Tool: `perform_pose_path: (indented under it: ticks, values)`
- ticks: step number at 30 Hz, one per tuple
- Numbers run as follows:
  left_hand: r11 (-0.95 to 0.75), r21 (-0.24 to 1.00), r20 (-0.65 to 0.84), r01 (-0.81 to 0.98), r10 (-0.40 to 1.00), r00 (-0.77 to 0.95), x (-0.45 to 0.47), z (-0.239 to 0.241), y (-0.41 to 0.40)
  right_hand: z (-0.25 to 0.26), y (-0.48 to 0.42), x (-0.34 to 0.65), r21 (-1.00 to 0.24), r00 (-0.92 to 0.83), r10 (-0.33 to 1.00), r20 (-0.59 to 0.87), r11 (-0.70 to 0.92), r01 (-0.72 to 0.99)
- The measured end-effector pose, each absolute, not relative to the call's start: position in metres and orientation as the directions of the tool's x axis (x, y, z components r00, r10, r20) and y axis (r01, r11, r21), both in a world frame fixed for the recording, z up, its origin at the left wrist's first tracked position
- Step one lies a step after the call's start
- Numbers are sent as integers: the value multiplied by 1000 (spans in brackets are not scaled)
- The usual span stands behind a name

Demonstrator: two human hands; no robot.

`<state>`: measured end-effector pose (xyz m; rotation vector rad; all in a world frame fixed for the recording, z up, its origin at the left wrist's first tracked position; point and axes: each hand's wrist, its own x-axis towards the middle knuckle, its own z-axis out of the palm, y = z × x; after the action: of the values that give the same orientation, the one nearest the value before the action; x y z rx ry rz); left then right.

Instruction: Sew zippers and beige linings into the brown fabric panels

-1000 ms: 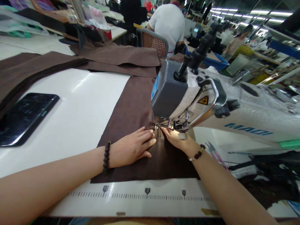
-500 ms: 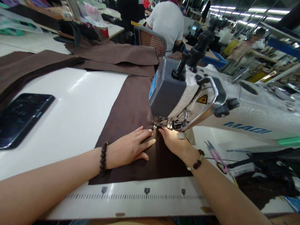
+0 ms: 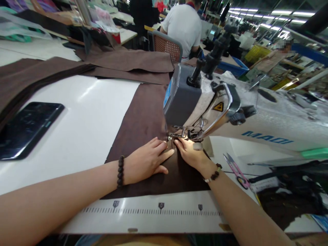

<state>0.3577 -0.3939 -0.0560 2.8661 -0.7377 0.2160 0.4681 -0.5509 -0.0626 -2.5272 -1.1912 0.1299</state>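
Note:
A dark brown leather-like panel [image 3: 138, 116] lies flat under the sewing machine [image 3: 194, 99]. My left hand [image 3: 147, 160] rests on the panel with its fingers stretched and spread, the fingertips just left of the presser foot [image 3: 170, 136]. To the right of the foot, my right hand [image 3: 192, 153] lies on the same panel with its fingers extended, partly hidden behind the machine's lower parts. Between the two hands runs a narrow brown strip [image 3: 171, 145] that leads up to the foot. The needle point itself is too small to make out.
A smartphone [image 3: 29, 130] lies at the left of the white table. Stacked brown panels [image 3: 51, 70] sit behind it. Pink-handled scissors [image 3: 237, 171] and dark scraps [image 3: 289, 201] lie at the right. A ruler scale [image 3: 143, 212] marks the front edge. A person [image 3: 182, 27] sits beyond.
The panel's front edge has shifted slightly away from me. My left hand has moved a little to the right, nearer my right hand. The camera view has shifted slightly.

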Motion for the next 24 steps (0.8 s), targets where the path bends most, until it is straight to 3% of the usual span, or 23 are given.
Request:
perform_pose_path:
  ticks: [14,24]
  values:
    - [-867,146,211,-476,-442,872,356,-58,-394,-60,-552,464,-273,615,784,83,-576,771]
    - [-867,153,205,-475,-442,873,359,-59,-392,-66,-551,469,-294,615,785,67,-574,764]
